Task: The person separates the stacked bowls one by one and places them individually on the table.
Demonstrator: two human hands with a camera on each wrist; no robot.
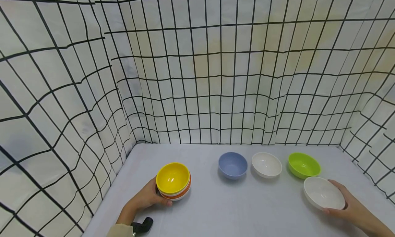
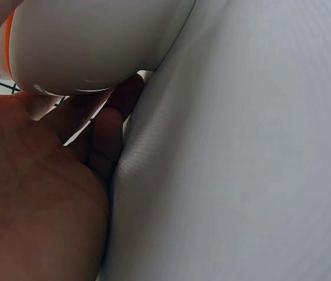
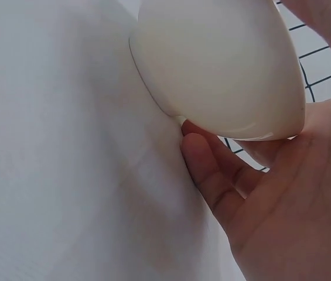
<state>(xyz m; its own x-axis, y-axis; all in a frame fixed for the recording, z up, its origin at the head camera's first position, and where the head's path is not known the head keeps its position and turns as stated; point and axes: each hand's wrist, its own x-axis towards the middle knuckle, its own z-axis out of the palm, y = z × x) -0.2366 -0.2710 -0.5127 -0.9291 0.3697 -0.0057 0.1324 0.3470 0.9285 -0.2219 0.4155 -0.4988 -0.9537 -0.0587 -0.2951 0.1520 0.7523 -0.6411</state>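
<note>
At the left of the head view, my left hand grips a nested stack of bowls from its left side, thumb along the near side. A yellow bowl is on top, with orange and white rims showing beneath it. The left wrist view shows the white underside of the lowest bowl low over the cloth, fingers curled beside it. On the right, my right hand holds a white bowl by its right side. Its smooth outer wall fills the top of the right wrist view, its base at the cloth.
Toward the back of the white-covered table stand a blue bowl, another white bowl and a green bowl in a row. The green one is just behind the held white bowl. White walls with black grid lines surround the table.
</note>
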